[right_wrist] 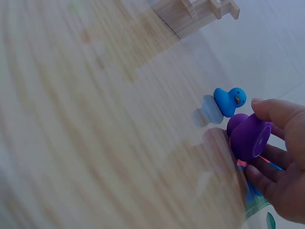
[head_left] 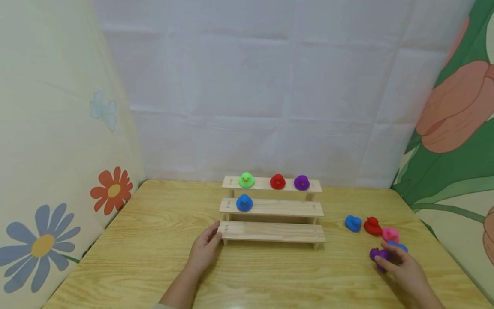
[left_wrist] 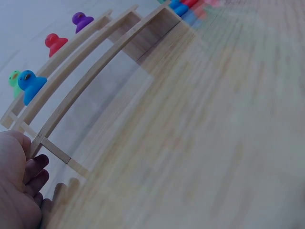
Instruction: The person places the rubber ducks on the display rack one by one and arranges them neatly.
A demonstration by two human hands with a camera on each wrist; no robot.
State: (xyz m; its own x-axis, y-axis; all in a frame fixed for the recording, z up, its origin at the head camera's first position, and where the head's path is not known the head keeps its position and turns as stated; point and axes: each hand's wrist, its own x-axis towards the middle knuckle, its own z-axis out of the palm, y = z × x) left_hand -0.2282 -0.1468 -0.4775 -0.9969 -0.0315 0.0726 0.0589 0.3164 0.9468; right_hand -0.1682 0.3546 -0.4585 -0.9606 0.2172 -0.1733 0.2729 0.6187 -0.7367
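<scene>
A three-step wooden stand point(head_left: 272, 231) is on the table. My left hand point(head_left: 203, 251) grips the left end of its lowest step, fingers bent at the board's end in the left wrist view. At the right, my right hand point(head_left: 409, 272) holds a purple rubber duck point(right_wrist: 250, 138) between thumb and fingers, tipped so its flat base shows. On the top step sit a green duck point(head_left: 246, 180), a red duck point(head_left: 277, 182) and another purple duck point(head_left: 302, 183). A blue duck point(head_left: 244, 203) sits at the middle step's left end.
Beside my right hand lie loose ducks: a blue one point(head_left: 353, 223), a red one point(head_left: 372, 226), a pink one point(head_left: 390, 234) and a second blue one point(head_left: 399, 246), partly hidden by the fingers. A white cloth point(head_left: 247, 86) hangs behind the table; patterned panels flank it.
</scene>
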